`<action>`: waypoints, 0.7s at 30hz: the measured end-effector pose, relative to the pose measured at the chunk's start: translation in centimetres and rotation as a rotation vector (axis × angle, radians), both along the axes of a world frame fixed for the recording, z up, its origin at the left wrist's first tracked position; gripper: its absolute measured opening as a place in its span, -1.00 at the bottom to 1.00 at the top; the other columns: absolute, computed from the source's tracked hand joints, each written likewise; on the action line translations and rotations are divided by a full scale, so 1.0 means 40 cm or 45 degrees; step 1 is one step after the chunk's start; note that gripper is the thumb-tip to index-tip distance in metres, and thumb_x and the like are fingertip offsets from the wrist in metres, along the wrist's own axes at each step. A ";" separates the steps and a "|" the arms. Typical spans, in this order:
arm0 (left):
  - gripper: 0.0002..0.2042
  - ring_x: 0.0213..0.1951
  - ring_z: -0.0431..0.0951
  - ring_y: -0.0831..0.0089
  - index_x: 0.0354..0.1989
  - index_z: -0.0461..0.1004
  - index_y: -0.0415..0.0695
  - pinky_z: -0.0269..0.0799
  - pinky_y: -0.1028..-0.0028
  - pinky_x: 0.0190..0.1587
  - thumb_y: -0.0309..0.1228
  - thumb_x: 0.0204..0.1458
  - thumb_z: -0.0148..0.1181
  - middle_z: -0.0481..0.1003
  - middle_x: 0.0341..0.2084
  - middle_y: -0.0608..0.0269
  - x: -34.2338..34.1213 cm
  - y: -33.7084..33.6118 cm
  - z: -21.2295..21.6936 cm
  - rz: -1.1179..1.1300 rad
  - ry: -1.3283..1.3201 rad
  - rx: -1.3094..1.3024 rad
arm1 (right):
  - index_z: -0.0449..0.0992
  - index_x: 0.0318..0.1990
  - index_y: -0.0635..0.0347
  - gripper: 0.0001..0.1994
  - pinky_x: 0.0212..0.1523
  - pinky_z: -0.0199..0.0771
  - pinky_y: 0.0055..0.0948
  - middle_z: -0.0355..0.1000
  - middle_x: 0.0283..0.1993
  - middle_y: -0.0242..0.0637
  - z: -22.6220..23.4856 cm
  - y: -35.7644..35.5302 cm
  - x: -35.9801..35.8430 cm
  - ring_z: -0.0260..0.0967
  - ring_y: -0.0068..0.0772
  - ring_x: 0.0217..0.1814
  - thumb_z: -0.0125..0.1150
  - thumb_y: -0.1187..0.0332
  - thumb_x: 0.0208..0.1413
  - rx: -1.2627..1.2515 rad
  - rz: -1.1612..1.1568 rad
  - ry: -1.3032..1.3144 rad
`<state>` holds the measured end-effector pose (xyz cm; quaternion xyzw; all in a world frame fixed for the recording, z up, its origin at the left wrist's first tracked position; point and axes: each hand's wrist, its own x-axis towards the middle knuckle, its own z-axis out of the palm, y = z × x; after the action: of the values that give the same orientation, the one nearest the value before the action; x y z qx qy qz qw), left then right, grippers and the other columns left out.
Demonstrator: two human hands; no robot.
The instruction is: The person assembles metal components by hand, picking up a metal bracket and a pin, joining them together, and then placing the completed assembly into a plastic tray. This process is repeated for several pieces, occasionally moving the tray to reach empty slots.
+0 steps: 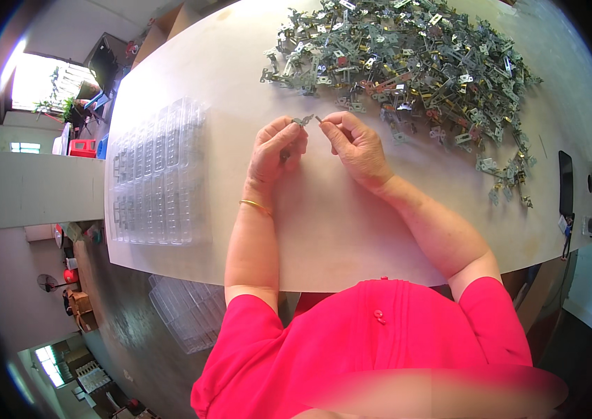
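Both of my hands are raised close together over the middle of the table. Pinched in my left hand (276, 150) is a small metal bracket (302, 121), its tip sticking out past the thumb and finger. My right hand (357, 145) closes thumb and forefinger on a small dark metal piece (320, 119), too small to name exactly. A narrow gap parts the two pieces. Just beyond my hands spreads a large heap of small metal brackets (408, 59), silvery with some brassy and reddish parts.
Clear plastic blister trays (160, 174) lie on the left of the white table (310, 251). More clear trays (188, 314) rest below the table's near left edge. A black phone-like object (565, 183) lies at the right edge. Loose brackets (512, 174) trail from the heap's right side.
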<state>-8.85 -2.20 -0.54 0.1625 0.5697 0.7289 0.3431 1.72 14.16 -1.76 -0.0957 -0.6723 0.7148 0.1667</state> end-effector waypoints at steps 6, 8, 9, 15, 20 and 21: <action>-0.78 -0.73 0.25 0.66 -0.37 0.50 -0.16 0.08 0.66 -0.69 -0.28 0.23 0.13 0.46 -0.59 0.30 0.003 0.002 0.007 -0.036 -0.007 -0.006 | 0.54 -0.15 0.14 -0.85 -0.45 0.33 -0.59 0.42 -0.50 -0.49 -0.003 0.001 -0.002 0.29 -0.72 -0.49 0.22 0.27 0.28 0.029 0.005 -0.018; -0.79 -0.74 0.25 0.66 -0.37 0.50 -0.16 0.09 0.66 -0.69 -0.29 0.23 0.13 0.46 -0.60 0.30 0.003 0.002 0.008 -0.030 0.008 -0.014 | 0.54 -0.15 0.15 -0.85 -0.45 0.34 -0.59 0.42 -0.50 -0.49 -0.001 0.001 -0.001 0.29 -0.72 -0.49 0.21 0.28 0.28 0.044 -0.002 -0.021; -0.79 -0.74 0.25 0.66 -0.37 0.50 -0.16 0.09 0.66 -0.69 -0.29 0.23 0.13 0.46 -0.60 0.30 0.003 0.002 0.008 -0.029 0.009 -0.014 | 0.54 -0.15 0.15 -0.85 -0.44 0.34 -0.58 0.43 -0.49 -0.49 0.000 0.001 -0.001 0.29 -0.72 -0.48 0.21 0.28 0.28 0.059 -0.005 -0.023; -0.80 -0.73 0.26 0.68 -0.37 0.51 -0.17 0.10 0.66 -0.68 -0.29 0.20 0.17 0.47 -0.61 0.30 0.005 0.002 0.007 -0.044 0.044 -0.043 | 0.53 -0.14 0.15 -0.86 -0.43 0.34 -0.56 0.43 -0.49 -0.48 -0.010 0.004 -0.002 0.30 -0.70 -0.47 0.19 0.31 0.29 0.106 -0.017 -0.004; -0.80 -0.70 0.29 0.70 -0.37 0.54 -0.17 0.11 0.65 -0.66 -0.27 0.13 0.26 0.49 -0.60 0.33 0.011 0.004 0.010 -0.116 0.223 -0.267 | 0.53 -0.14 0.18 -0.85 -0.45 0.37 -0.58 0.45 -0.46 -0.45 0.018 0.005 0.003 0.33 -0.69 -0.47 0.13 0.32 0.31 -0.031 0.034 -0.088; -0.80 -0.70 0.29 0.70 -0.37 0.54 -0.17 0.11 0.65 -0.66 -0.27 0.13 0.26 0.49 -0.60 0.33 0.011 0.005 0.010 -0.116 0.223 -0.266 | 0.53 -0.15 0.19 -0.85 -0.45 0.38 -0.60 0.46 -0.43 -0.43 0.026 0.006 0.005 0.34 -0.69 -0.46 0.12 0.32 0.32 -0.202 0.088 -0.148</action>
<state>-8.39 -2.02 -0.15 0.2147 0.6623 0.6322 0.3400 1.92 14.39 -0.73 -0.1266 -0.6250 0.7645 0.0944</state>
